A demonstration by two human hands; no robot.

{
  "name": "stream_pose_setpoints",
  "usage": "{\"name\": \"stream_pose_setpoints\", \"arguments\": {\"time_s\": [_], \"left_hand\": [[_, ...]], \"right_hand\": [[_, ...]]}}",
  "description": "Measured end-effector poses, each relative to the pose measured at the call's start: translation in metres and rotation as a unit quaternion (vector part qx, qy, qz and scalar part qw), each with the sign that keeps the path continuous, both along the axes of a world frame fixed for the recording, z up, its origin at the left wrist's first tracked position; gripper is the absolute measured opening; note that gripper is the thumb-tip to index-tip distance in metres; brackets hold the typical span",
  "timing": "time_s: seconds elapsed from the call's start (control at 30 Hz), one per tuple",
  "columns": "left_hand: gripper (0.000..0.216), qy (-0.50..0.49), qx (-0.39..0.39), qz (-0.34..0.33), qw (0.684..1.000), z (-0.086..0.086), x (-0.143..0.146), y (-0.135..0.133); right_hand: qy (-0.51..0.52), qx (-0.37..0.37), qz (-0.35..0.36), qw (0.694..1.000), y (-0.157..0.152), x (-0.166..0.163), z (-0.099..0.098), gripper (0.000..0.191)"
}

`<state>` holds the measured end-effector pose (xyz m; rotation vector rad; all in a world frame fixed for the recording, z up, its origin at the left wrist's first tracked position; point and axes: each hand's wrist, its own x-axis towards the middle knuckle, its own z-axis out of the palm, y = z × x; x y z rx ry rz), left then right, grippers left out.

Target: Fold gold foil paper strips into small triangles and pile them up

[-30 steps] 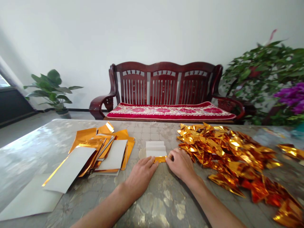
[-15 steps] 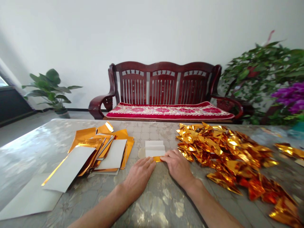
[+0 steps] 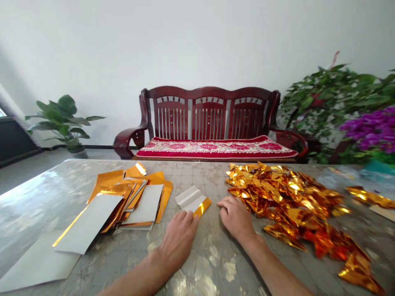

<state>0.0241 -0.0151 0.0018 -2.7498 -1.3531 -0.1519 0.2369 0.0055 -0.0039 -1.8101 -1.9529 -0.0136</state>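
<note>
A sheet of foil paper (image 3: 189, 199) lies in front of me, white side up and creased across, turned at an angle. Along its near edge runs a folded gold strip (image 3: 203, 207). My left hand (image 3: 181, 228) pinches the strip's left end between thumb and fingers. To the right, apart from the sheet, my right hand (image 3: 236, 216) rests by the table with fingers loosely bent and nothing visible in them. Beside it spreads a heap of folded gold foil pieces (image 3: 277, 189).
A stack of gold-and-white foil sheets (image 3: 145, 203) lies on the left of the patterned table (image 3: 197, 168), with loose white-side-up sheets (image 3: 89, 224) nearer me. Clear plastic (image 3: 338, 176) sits at the right. Behind stands a wooden bench (image 3: 210, 115), with plants (image 3: 64, 119) at the sides.
My right hand has let go of the gold strip and moved off to the right. The sheet has turned, its right end swinging away from me, while my left hand keeps its left end.
</note>
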Motion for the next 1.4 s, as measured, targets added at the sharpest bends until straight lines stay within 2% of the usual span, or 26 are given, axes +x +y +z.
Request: {"name": "stream_pose_setpoints", "arguments": {"time_s": [0.07,0.23,0.33,0.43,0.57,0.73,0.87,1.0,1.13,1.23,1.3,1.4], "left_hand": [[0.025,-0.011,-0.004,-0.002,1.0,-0.001,0.002,-0.002],[0.022,-0.044,-0.023,-0.021,0.999,-0.005,0.008,-0.007],[0.018,-0.084,-0.041,-0.038,0.995,-0.004,0.009,-0.006],[0.021,-0.172,-0.055,-0.035,0.983,0.0,0.007,0.002],[0.026,-0.27,-0.017,-0.002,0.963,0.003,0.004,0.024],[0.035,-0.225,-0.062,0.03,0.972,-0.004,-0.005,0.046],[0.025,-0.219,-0.12,0.042,0.967,-0.006,-0.013,0.052],[0.017,-0.24,-0.138,0.068,0.958,-0.003,-0.015,0.053],[0.004,-0.301,-0.18,0.078,0.933,-0.004,-0.016,0.057],[0.006,-0.382,-0.214,0.067,0.897,-0.01,-0.016,0.061],[0.007,-0.43,-0.228,0.064,0.871,-0.012,-0.015,0.061],[0.012,-0.483,-0.178,0.052,0.856,-0.007,-0.012,0.054]], "right_hand": [[0.003,-0.002,-0.011,1.0,0.0,-0.005,0.001,0.018],[0.004,0.003,-0.024,1.0,0.003,-0.02,-0.003,0.021],[0.009,0.009,-0.007,1.0,0.004,-0.026,-0.006,0.017],[0.022,0.005,0.012,1.0,0.003,-0.028,-0.005,0.013],[0.028,0.008,0.08,0.996,-0.002,-0.028,-0.001,0.011],[0.022,0.003,0.167,0.986,-0.004,-0.029,0.002,0.013],[0.042,-0.002,0.169,0.985,-0.002,-0.029,0.0,0.011],[0.057,-0.009,0.162,0.985,-0.005,-0.029,0.001,0.01],[0.057,-0.017,0.159,0.985,-0.009,-0.026,0.002,0.008],[0.062,-0.021,0.155,0.986,-0.008,-0.024,0.001,0.003],[0.072,-0.017,0.147,0.986,-0.006,-0.022,0.001,0.007],[0.073,0.059,0.12,0.988,-0.008,-0.018,0.008,0.015]]}}
